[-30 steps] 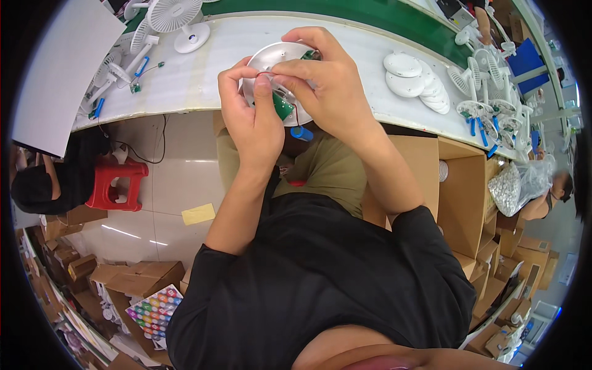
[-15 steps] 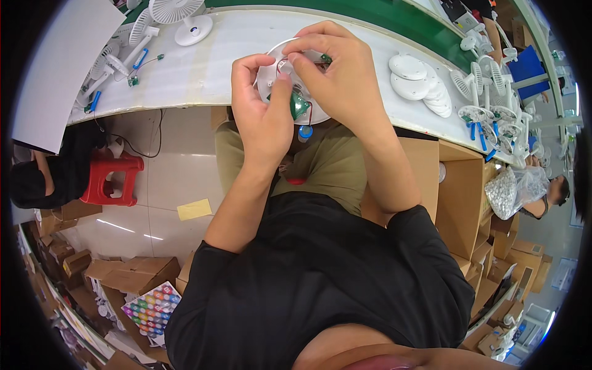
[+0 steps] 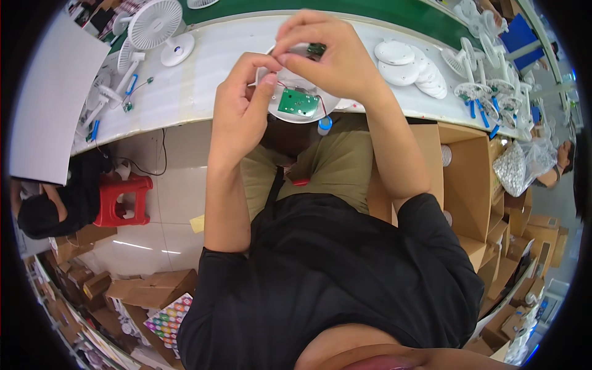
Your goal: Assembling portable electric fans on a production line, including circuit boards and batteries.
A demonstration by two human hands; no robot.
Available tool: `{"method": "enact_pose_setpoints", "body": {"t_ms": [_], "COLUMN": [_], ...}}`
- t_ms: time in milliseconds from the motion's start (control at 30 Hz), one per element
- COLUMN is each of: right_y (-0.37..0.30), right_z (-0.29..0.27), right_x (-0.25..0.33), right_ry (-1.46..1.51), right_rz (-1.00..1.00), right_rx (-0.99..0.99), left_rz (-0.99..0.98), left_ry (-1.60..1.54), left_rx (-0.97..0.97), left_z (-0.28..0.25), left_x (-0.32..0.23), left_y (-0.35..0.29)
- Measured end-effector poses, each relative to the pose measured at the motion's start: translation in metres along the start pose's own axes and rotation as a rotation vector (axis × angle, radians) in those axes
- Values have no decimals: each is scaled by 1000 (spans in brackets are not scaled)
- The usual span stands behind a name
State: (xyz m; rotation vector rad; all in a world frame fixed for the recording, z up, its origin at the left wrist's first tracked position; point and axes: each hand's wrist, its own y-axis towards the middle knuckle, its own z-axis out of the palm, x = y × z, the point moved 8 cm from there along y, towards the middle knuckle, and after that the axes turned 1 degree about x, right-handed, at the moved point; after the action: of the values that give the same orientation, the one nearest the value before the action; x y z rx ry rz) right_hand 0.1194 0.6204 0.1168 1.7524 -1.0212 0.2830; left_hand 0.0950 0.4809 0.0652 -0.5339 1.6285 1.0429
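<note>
Before me at the bench edge sits a white round fan base point(image 3: 285, 116), its hollow side up. A green circuit board point(image 3: 298, 102) lies over its near part, with thin dark and red wires running off it. A blue cylindrical battery point(image 3: 325, 126) hangs at the near rim. My left hand point(image 3: 242, 102) is at the base's left side, thumb and forefinger pinched near a red wire. Just above, my right hand point(image 3: 336, 55) pinches with thumb and fingertips; what either pinch holds is too small to make out. A smaller green board point(image 3: 316, 49) shows beneath the right hand.
White round covers point(image 3: 404, 65) lie overlapped on the bench to the right, before several fan assemblies point(image 3: 487, 92) with blue batteries. Assembled white fans point(image 3: 154, 28) stand at the left. An open cardboard box point(image 3: 459, 179) is by my right; a red stool point(image 3: 126, 200) and a seated person are at left.
My fingers have shifted up off the middle of the base. The larger green board, mostly covered before, now shows flat. The view has turned slightly.
</note>
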Motion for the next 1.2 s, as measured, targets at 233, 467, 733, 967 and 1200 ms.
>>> {"method": "enact_pose_setpoints", "body": {"t_ms": [233,467,733,967,1200], "right_y": [-60,-163,-136,-88,-63], "right_z": [-56,30,21,-30,-31], "right_x": [-17,-12,-40,2,7], "right_ry": [131,1020,1171,533,90], "right_rz": [328,1010,636,313,371], "right_rx": [-453,-511,-949,-663,-195], "left_rz": [-3,19,5,-19,74], "left_ry": [58,244,260,295,200], "left_rx": [18,-185,-148,-166,-174], "left_z": [-2,9,12,14,9], "left_x": [6,-11,-11,-14,-12], "left_y": [-5,-18,-18,-15,-8]}}
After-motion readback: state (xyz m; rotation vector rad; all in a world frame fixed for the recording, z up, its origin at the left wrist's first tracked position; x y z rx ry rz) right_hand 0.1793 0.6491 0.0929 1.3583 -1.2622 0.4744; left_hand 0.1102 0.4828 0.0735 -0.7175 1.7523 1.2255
